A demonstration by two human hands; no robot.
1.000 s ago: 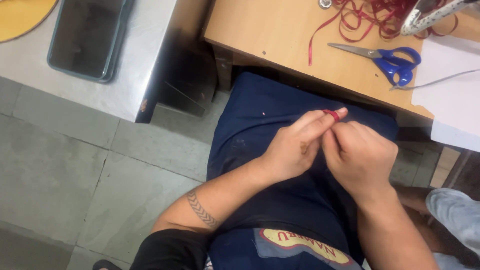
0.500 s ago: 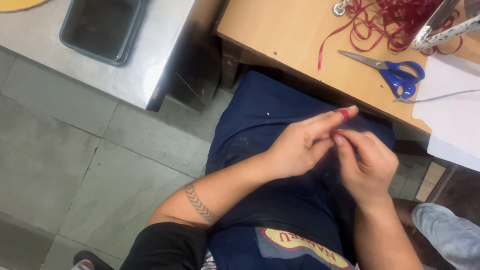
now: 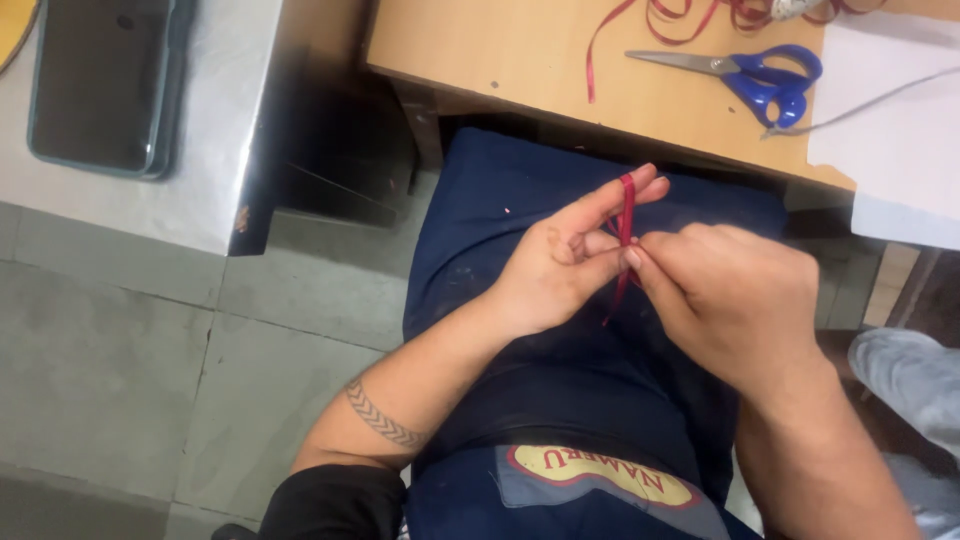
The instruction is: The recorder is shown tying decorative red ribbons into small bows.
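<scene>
Grey floor tiles fill the left of the head view; above them sits a pale grey counter with a dark phone lying flat on it, and to the right a wooden table runs along the top edge.

On the table lie blue-handled scissors, blades pointing left; a loose tangle of red ribbon trails just beside them, and a white sheet covers the table's right end with a thin grey cord across it.

The person sits below the table edge in a dark blue apron; low on it is a grey rectangular patch with a yellow oval label edged in red; a banded tattoo circles the left forearm.

Over the lap, the left hand has its forefinger stretched out toward the table with the other fingers curled in; a narrow red ribbon strip loops over that fingertip and hangs down between the two hands. The right hand is closed, its thumb and forefinger pinching the strip just beside the left thumb; the two hands touch there.
</scene>
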